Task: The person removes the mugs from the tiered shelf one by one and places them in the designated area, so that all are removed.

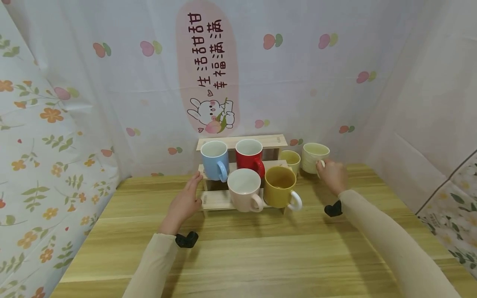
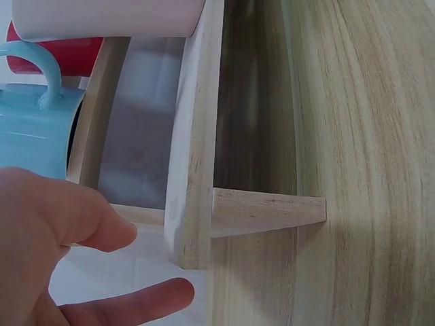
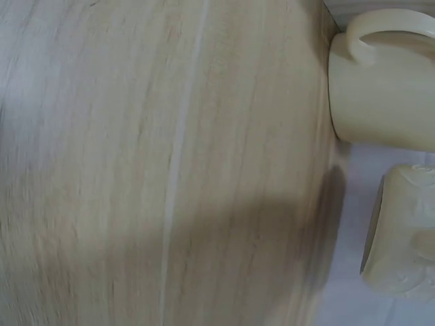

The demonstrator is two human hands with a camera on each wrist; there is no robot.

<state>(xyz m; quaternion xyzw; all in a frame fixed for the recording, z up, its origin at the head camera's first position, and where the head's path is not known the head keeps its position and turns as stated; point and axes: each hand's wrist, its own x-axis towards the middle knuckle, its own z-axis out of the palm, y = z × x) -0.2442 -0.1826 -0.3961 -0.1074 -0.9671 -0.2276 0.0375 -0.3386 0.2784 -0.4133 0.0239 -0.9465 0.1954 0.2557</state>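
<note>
My right hand [image 1: 333, 176] grips the handle of a pale yellow-green mug [image 1: 312, 159] to the right of the shelf. In the right wrist view this textured mug [image 3: 404, 234] hangs a little off the table, its base apart from the wood. My left hand [image 1: 184, 203] is at the left end of a small stepped wooden shelf [image 1: 216, 200], fingers extended, holding nothing. Beside its fingertips stands a light blue mug [image 1: 214, 162]. Whether the left fingers touch the shelf I cannot tell.
On the shelf also stand a red mug [image 1: 249, 155], a pale pink mug [image 1: 242, 192] and a mustard mug [image 1: 277, 188] with a white handle. A plain cream-yellow mug [image 1: 291, 159] stands on the table [image 1: 238, 260], close to the shelf's right end. Patterned curtains [image 1: 156, 103] hang behind.
</note>
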